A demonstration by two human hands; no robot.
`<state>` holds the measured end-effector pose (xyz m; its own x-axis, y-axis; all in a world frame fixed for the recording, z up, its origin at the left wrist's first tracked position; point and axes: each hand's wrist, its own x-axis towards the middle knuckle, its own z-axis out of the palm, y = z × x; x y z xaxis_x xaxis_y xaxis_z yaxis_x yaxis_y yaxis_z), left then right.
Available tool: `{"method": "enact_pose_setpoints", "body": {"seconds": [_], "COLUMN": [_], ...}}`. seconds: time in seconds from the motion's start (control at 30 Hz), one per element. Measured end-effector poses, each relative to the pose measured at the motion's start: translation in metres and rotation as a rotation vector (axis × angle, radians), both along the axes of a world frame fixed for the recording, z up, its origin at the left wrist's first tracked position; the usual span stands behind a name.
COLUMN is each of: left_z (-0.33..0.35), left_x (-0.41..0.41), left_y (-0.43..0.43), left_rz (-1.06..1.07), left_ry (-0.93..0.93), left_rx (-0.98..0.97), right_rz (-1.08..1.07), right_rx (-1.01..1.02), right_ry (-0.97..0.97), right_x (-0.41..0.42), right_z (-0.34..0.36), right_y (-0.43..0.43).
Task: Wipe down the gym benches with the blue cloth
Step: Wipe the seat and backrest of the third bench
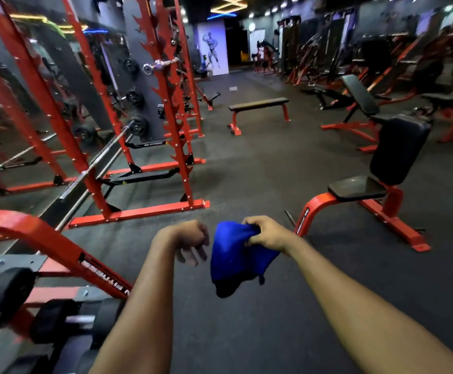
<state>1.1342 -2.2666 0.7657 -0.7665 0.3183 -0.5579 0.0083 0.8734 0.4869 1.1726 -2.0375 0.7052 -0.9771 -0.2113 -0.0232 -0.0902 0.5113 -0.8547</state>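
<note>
Above the rubber floor (pixel 247 171), between the forearms, the blue cloth (pixel 236 260) hangs bunched from the right grip (pixel 267 233), fingers clamped on its upper edge; the left grip (pixel 190 240) hovers just beside it, loosely curled, holding nothing. No pad is touched yet. Better to spread the cloth flat across the palm, then wipe the nearby seated bench (pixel 357 187) on the right, seat before backrest (pixel 400 149); the flat bench (pixel 257 103) stands farther off. No bucket or other container shows.
</note>
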Motion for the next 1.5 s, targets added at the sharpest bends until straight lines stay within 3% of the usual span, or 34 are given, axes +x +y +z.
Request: {"method": "enact_pose_setpoints", "body": {"seconds": [0.07,0.13,0.23,0.33,0.5,0.63,0.77,0.9,1.0,1.13,1.3,1.5], "left_z": [-0.008,-0.008,-0.01,-0.016,-0.035,-0.046,-0.05,-0.045,-0.036,-0.016,0.008,0.022], "left_x": [-0.04,-0.064,-0.1,-0.128,-0.14,-0.152,-0.163,-0.174,-0.189,-0.207,-0.208,-0.204], "left_y": [-0.009,-0.008,0.0,0.006,0.03,0.06,0.077,0.085,0.084,0.086,0.09,0.096], "left_rz": [-0.081,-0.294,-0.506,-0.524,-0.528,-0.589,-0.501,-0.576,-0.508,-0.324,-0.236,-0.128], "left_ry": [0.254,0.35,0.358,0.256,0.163,0.264,0.306,0.329,0.4,0.613,0.66,0.431], "left_rx": [0.171,0.303,0.286,0.276,0.538,0.462,0.461,0.133,-0.03,0.05,0.202,0.47], "right_rz": [0.064,0.007,-0.127,-0.288,-0.351,-0.349,-0.441,-0.6,-0.742,-0.996,-1.253,-1.455], "right_rx": [0.093,0.162,0.191,0.245,0.31,0.368,0.416,0.584,0.706,0.619,0.351,0.091], "right_ry": [0.011,0.064,0.135,0.188,0.131,0.101,0.089,0.016,-0.188,-0.303,-0.311,-0.15], "right_x": [-0.025,-0.049,-0.067,-0.078,-0.091,-0.088,-0.08,-0.069,-0.055,-0.041,-0.044,-0.047], "right_z": [0.019,0.032,0.047,0.05,0.057,0.071,0.071,0.074,0.075,0.061,0.049,0.043], "right_y": [-0.012,-0.019,-0.02,-0.01,0.013,0.035,0.07,0.11,0.137,0.161,0.169,0.188]}}
